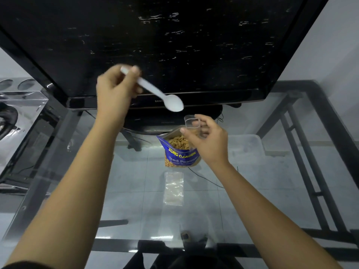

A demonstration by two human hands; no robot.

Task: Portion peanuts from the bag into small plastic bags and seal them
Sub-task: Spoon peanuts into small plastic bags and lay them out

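Note:
A blue bag of salted peanuts stands open on the glass table, nuts showing in its mouth. My right hand pinches a small clear plastic bag by its open top, just above the peanut bag. My left hand holds a white plastic spoon by the handle, raised up and to the left; its bowl looks empty and points toward the small bag. A pile of clear small bags lies flat on the table in front of the peanut bag.
A large black television stands at the back of the glass table, right behind the peanut bag. A clear plastic container sits at the right. A clear acrylic box is at the left edge.

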